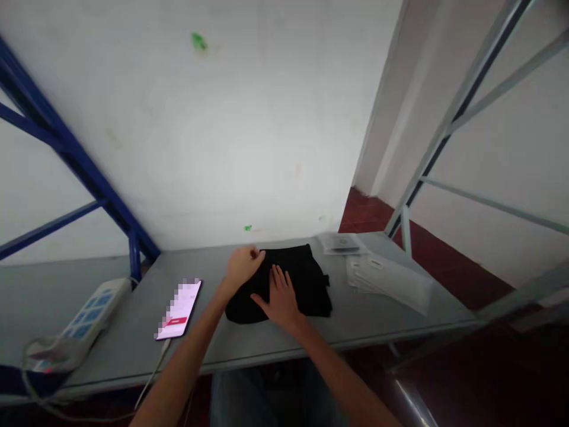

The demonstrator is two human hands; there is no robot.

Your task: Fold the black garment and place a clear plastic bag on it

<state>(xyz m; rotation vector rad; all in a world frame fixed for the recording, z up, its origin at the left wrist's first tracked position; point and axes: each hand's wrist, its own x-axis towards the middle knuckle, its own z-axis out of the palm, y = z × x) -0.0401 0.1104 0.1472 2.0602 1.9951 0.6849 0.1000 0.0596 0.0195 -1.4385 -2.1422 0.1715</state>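
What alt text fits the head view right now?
Two bare hands work a folded black garment on a grey table: the left hand grips its far left edge, the right hand presses flat on top. A lit phone lies left, clear plastic bags right.

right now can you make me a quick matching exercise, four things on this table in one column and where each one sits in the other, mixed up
Things:
1. black cloth
2. phone
3. power strip
4. clear packets

Places:
a. far left of the table, cable attached
b. right end of the table
c. under both hands, mid-table
d. left of the hands, screen lit

Pairs: 1-c, 2-d, 3-a, 4-b

The left hand grips the cloth's far edge; the right hand lies flat on it.
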